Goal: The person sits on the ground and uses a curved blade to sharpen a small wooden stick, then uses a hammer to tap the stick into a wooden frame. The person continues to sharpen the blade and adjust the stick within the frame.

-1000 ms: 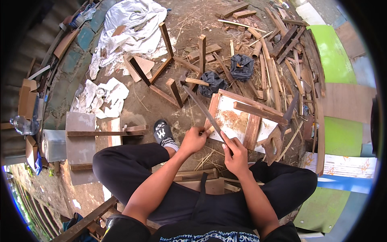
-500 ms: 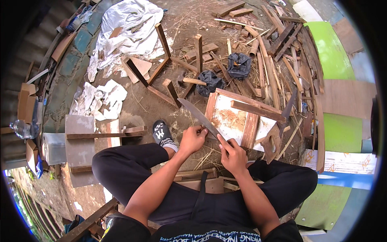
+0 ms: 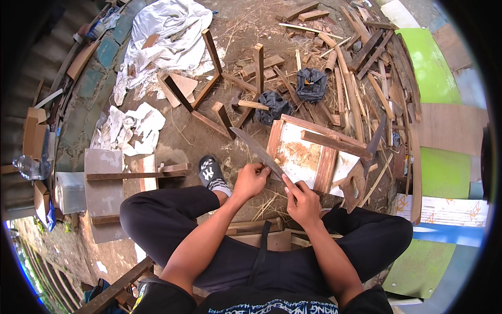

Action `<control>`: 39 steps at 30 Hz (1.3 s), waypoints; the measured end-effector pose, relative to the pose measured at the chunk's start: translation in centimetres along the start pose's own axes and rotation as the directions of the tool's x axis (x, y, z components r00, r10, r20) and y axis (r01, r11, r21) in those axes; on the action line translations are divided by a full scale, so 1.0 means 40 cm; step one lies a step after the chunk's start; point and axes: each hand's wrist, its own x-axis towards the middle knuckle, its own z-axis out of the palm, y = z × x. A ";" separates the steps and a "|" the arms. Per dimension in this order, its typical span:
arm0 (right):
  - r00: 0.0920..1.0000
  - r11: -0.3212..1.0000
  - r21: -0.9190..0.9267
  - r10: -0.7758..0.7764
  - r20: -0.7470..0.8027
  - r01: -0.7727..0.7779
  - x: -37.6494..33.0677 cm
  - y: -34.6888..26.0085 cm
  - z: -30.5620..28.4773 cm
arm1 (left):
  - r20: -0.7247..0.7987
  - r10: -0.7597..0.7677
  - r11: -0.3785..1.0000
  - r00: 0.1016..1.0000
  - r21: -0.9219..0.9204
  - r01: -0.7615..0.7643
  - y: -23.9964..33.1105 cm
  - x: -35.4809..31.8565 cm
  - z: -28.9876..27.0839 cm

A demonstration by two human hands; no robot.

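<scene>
A long, dark, pointed metal blade (image 3: 253,145) slants across in front of me, its tip toward the far left. My left hand (image 3: 251,179) is closed, with thumb and fingers pinching at the blade's near edge. Around the blade's lower end is my right hand (image 3: 303,203), its index finger laid along the metal; whether there is a handle under it is hidden. Just beyond the blade lies a wooden frame with a white panel (image 3: 298,152), and a wooden bar rests across it. To the right, a handsaw with a wooden handle (image 3: 353,187) leans against this frame.
An upturned wooden stool frame (image 3: 209,125) stands ahead. Two black plastic bags (image 3: 311,85) lie near scattered wood offcuts (image 3: 361,68). White cloth (image 3: 162,39) is spread at the far left. A board with wooden strips (image 3: 104,183) lies beside my left knee; green panels (image 3: 439,172) stand right.
</scene>
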 end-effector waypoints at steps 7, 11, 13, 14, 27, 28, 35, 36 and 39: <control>1.000 1.000 -0.011 0.020 0.007 -0.020 0.002 0.004 -0.001 | 0.016 -0.014 1.000 1.000 0.005 0.014 0.021 -0.005 -0.005; 1.000 1.000 0.015 0.013 0.007 -0.013 0.006 0.006 -0.004 | -0.006 0.016 0.999 1.000 -0.031 -0.017 0.015 -0.004 0.000; 1.000 1.000 0.008 0.005 0.003 -0.005 0.006 -0.002 -0.007 | 0.001 0.001 1.000 1.000 -0.016 -0.001 0.017 -0.005 -0.005; 1.000 1.000 0.005 0.001 0.002 -0.001 0.005 -0.004 -0.007 | 0.004 -0.007 1.000 1.000 -0.008 0.008 0.018 -0.006 -0.007; 0.998 0.918 0.396 0.055 -0.044 -0.033 0.003 0.030 0.010 | 0.022 0.017 0.999 1.000 0.039 -0.018 0.015 0.002 -0.003; 0.990 0.873 0.467 0.142 0.025 -0.137 0.000 0.033 0.016 | 0.027 0.012 0.999 1.000 0.045 -0.013 0.017 0.002 -0.004; 0.846 0.515 0.675 0.383 0.371 -0.529 -0.006 0.037 0.030 | 0.066 0.034 0.999 0.997 0.001 -0.034 0.028 -0.005 -0.016; 0.826 0.475 0.680 0.397 0.401 -0.558 -0.001 0.030 0.029 | 0.059 0.040 0.999 0.997 -0.001 -0.040 0.024 -0.004 -0.015; 0.807 0.421 0.695 0.404 0.431 -0.583 0.007 0.011 0.017 | 0.047 0.050 0.999 0.998 0.015 -0.051 0.013 0.000 -0.013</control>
